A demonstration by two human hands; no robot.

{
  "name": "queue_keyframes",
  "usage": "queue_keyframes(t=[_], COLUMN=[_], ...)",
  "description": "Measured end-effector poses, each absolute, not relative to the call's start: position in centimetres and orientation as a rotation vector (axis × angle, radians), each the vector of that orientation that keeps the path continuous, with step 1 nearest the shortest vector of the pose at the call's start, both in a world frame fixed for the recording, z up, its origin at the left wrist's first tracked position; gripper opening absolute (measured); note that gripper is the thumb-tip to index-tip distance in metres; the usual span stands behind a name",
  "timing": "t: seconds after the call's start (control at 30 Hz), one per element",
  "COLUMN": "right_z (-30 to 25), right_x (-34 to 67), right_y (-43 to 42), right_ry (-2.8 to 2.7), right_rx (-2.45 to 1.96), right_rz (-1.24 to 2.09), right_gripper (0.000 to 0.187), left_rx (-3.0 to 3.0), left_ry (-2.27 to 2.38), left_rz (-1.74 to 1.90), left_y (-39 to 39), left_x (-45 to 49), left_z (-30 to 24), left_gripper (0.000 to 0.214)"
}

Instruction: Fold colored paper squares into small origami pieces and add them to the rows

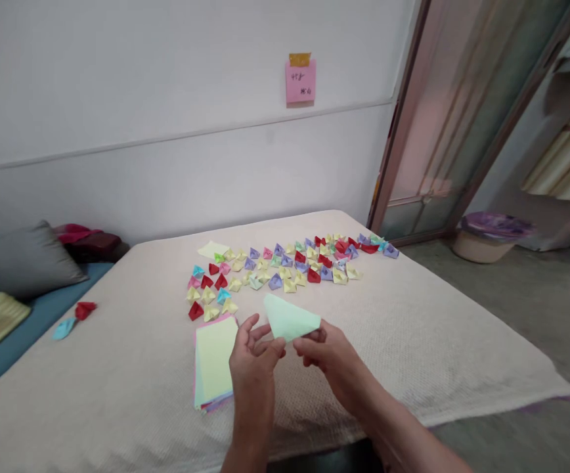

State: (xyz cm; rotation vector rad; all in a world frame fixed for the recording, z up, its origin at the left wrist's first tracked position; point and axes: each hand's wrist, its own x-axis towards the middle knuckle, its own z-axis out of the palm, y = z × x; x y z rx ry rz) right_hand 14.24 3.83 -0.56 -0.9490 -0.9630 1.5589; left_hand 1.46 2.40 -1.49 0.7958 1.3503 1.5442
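Over the pale cover [437, 348], your left hand [255, 360] and right hand [333, 348] grip the green folded sheet [289, 318] between them, apparently steadying its shape; the paper stack [213, 364] lies beside, seemingly for easy reach.

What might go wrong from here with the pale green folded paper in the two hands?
The pale green folded paper, pinched lightly by the left hand and right hand, might slip or crease off line. The left hand also overlaps the rectangular stack of pastel paper sheets in this view, so a sideways move could perhaps knock its loose sheets askew.
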Motion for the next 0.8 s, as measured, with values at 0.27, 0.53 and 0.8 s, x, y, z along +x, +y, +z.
queue_keyframes(t=[0.27,0.53,0.8], right_z=[-1.3,-1.2,-1.0], right_x=[13.7,14.8,14.7], right_y=[3.8,4.0,4.1], right_ry=[-0.924,-0.996,-0.970], right_rx=[-1.020,-0.967,-0.954], right_rz=[1.564,1.635,1.436], right_gripper=[0.019,0.044,0.026], left_rx=[0.834,0.818,0.800], left_ry=[1.365,1.366,1.354], left_rz=[1.521,1.552,1.526], left_y=[2.0,2.2,2.1], left_x=[2.0,1.7,1.9], left_z=[-1.0,-1.1,-1.2], left_gripper=[0.058,0.059,0.053])
